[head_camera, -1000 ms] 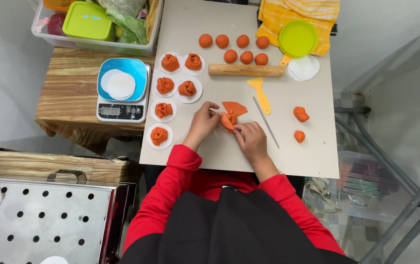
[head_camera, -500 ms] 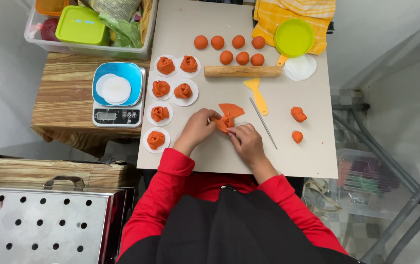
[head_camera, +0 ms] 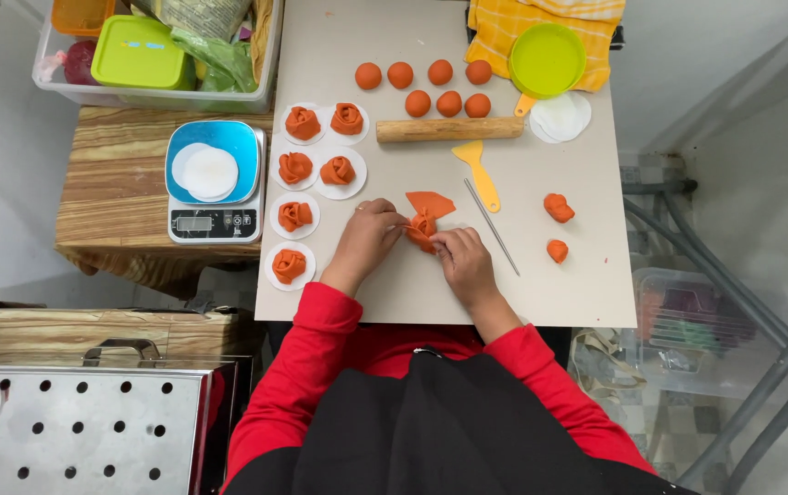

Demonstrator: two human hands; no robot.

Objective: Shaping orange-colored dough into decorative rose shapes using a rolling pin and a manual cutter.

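My left hand (head_camera: 371, 231) and my right hand (head_camera: 460, 257) both pinch a small piece of orange dough (head_camera: 423, 225) on the beige table (head_camera: 586, 284), folding it between the fingertips. A flat orange dough sheet (head_camera: 430, 202) lies just beyond it. To the left, several finished orange dough roses (head_camera: 296, 168) sit on round white papers. Several orange dough balls (head_camera: 449, 103) lie in two rows at the far side, behind a wooden rolling pin (head_camera: 449, 129).
A yellow scraper (head_camera: 476, 170) and a thin metal stick (head_camera: 491, 238) lie right of my hands, with two dough lumps (head_camera: 557, 207) beyond. A blue scale (head_camera: 213, 181) stands left on a wooden stand. A green lid (head_camera: 547, 59) rests on a yellow cloth. A perforated steel tray (head_camera: 91, 431) is at lower left.
My hands stay on the dough piece, with the fingers shifting slightly as they fold it. The camera view has drifted a little; nothing else on the table moved.
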